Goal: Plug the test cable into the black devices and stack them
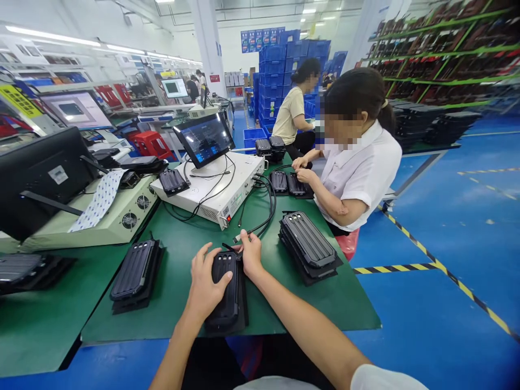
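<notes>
A black ribbed power bank (228, 303) lies on the green table in front of me, with small ports at its far end and a thin dark sheet beneath it. My left hand (207, 281) grips its far part, the thumb lying across the top face. Just beyond its right far corner, my right hand (251, 253) pinches the plug end of a black cable (264, 225), the light plug tip poking out past the fingers. A short black strap or lead (229, 248) sticks out from the power bank beside my right fingers.
Power bank stacks stand to the right (309, 241) and left (136, 271). Behind is a white test box (219, 187) with cables, carrying a small monitor (205, 138). A co-worker (357, 157) works at the table's right side. Another green table (36, 325) adjoins on the left.
</notes>
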Demonstrator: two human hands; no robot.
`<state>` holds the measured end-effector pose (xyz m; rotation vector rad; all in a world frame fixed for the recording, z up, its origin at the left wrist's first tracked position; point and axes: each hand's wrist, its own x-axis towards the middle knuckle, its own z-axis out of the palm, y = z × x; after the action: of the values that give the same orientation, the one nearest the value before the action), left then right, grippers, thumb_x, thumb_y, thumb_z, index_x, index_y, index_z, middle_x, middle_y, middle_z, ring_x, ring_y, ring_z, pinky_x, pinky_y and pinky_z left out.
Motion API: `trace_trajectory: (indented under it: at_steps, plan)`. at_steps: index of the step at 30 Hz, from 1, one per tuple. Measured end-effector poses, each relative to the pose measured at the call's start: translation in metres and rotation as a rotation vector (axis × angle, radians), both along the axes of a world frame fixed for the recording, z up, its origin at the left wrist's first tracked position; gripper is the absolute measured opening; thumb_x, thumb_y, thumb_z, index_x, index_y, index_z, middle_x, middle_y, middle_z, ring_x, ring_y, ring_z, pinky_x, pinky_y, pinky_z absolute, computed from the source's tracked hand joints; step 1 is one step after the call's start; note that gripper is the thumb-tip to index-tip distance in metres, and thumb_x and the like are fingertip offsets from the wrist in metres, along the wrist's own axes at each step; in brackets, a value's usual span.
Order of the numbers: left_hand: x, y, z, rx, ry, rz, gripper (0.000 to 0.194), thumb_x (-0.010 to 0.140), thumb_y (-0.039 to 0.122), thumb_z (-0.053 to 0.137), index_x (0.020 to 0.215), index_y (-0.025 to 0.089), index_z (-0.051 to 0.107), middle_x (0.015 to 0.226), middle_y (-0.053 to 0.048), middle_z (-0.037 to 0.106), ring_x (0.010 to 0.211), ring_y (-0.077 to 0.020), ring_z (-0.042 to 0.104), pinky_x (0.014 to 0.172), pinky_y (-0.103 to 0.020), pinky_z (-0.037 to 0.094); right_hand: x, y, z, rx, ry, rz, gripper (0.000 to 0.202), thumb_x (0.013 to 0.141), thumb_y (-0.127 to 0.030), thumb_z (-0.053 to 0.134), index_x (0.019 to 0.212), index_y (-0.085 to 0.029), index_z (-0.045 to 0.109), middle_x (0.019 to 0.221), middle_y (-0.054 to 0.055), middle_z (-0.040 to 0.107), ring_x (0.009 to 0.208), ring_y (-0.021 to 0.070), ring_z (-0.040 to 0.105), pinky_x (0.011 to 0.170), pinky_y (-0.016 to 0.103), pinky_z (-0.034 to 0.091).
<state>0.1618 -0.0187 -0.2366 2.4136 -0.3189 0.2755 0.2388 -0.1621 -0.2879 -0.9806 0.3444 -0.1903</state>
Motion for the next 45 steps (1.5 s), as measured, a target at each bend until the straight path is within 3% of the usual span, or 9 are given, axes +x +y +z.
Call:
trace_trajectory:
  at_steps: [3, 7, 15, 22, 29, 37, 39, 43, 45]
  plan:
    - [-0.012, -0.020, 0.015, 0.281, -0.107, 0.015, 0.039, 0.094, 0.028, 0.064, 0.133, 0.021, 0.060, 0.137, -0.015, 0.065, 0.127, -0.0379, 0.056, 0.102, -0.057, 0.047, 0.007, -0.004, -0.001, 0.039, -0.026, 0.091, 0.052, 0.080, -0.073, 0.071, 0.084, -0.025, 0.051, 0.039, -0.010, 0.045, 0.043, 0.0223, 0.064, 0.042, 0.027, 0.046]
    - [-0.024, -0.041, 0.020, 0.455, -0.168, -0.014, 0.027, 0.102, 0.020, 0.051, 0.127, 0.020, 0.061, 0.129, -0.014, 0.068, 0.117, -0.0345, 0.059, 0.093, -0.050, 0.048, 0.008, -0.005, -0.003, -0.025, -0.051, 0.081, 0.053, 0.080, -0.073, 0.071, 0.082, -0.024, 0.052, 0.038, -0.010, 0.044, 0.044, 0.0209, 0.066, 0.042, 0.023, 0.044]
    - [-0.002, -0.038, 0.011, 0.428, -0.143, -0.017, 0.033, 0.097, 0.038, 0.065, 0.124, 0.020, 0.058, 0.122, -0.013, 0.064, 0.108, -0.0340, 0.056, 0.087, -0.048, 0.046, 0.008, -0.008, -0.002, 0.022, -0.059, 0.102, 0.054, 0.081, -0.074, 0.070, 0.085, -0.023, 0.054, 0.040, -0.009, 0.048, 0.041, 0.0204, 0.064, 0.041, 0.024, 0.045]
    - [0.005, -0.038, 0.011, 0.440, -0.212, 0.029, 0.016, 0.098, 0.038, 0.062, 0.101, 0.022, 0.062, 0.101, -0.010, 0.059, 0.096, -0.0315, 0.053, 0.082, -0.045, 0.043, 0.007, -0.006, -0.001, 0.030, -0.073, 0.060, 0.051, 0.086, -0.072, 0.068, 0.085, -0.022, 0.056, 0.043, -0.008, 0.051, 0.041, 0.0197, 0.065, 0.039, 0.023, 0.043]
    - [0.004, -0.043, 0.015, 0.520, -0.205, 0.019, 0.014, 0.097, 0.037, 0.062, 0.101, 0.023, 0.061, 0.100, -0.010, 0.060, 0.097, -0.0323, 0.053, 0.082, -0.046, 0.040, 0.010, -0.007, 0.001, 0.085, -0.071, 0.076, 0.052, 0.086, -0.073, 0.068, 0.086, -0.022, 0.054, 0.041, -0.008, 0.050, 0.040, 0.0198, 0.064, 0.040, 0.023, 0.048]
    - [0.004, -0.038, 0.019, 0.180, -0.012, 0.027, 0.018, 0.090, 0.037, 0.067, 0.089, 0.024, 0.055, 0.095, -0.004, 0.066, 0.096, -0.0289, 0.061, 0.089, -0.043, 0.041, 0.008, -0.012, 0.010, 0.201, -0.092, 0.089, 0.056, 0.081, -0.074, 0.074, 0.087, -0.024, 0.050, 0.043, -0.012, 0.043, 0.046, 0.0219, 0.069, 0.043, 0.025, 0.053]
    - [-0.003, -0.032, 0.020, 0.011, 0.093, -0.003, 0.018, 0.094, 0.041, 0.064, 0.100, 0.024, 0.063, 0.101, -0.004, 0.072, 0.100, -0.0274, 0.065, 0.092, -0.042, 0.043, 0.006, -0.015, 0.016, 0.240, -0.119, 0.092, 0.058, 0.080, -0.075, 0.075, 0.084, -0.024, 0.048, 0.045, -0.012, 0.042, 0.050, 0.0227, 0.072, 0.049, 0.028, 0.058]
    - [-0.011, -0.019, 0.017, -0.326, 0.232, -0.025, 0.046, 0.099, 0.047, 0.060, 0.139, 0.024, 0.060, 0.113, -0.007, 0.078, 0.106, -0.0257, 0.071, 0.089, -0.037, 0.050, 0.002, -0.020, 0.027, 0.269, -0.204, 0.130, 0.060, 0.080, -0.075, 0.075, 0.078, -0.024, 0.046, 0.047, -0.010, 0.042, 0.055, 0.0226, 0.074, 0.057, 0.031, 0.063]
    - [-0.010, -0.017, 0.016, -0.394, 0.273, -0.004, 0.049, 0.096, 0.047, 0.063, 0.138, 0.021, 0.062, 0.105, -0.007, 0.080, 0.101, -0.0253, 0.073, 0.088, -0.036, 0.052, 0.001, -0.020, 0.030, 0.257, -0.228, 0.145, 0.059, 0.081, -0.075, 0.076, 0.078, -0.023, 0.046, 0.048, -0.010, 0.042, 0.057, 0.0224, 0.075, 0.059, 0.031, 0.063]
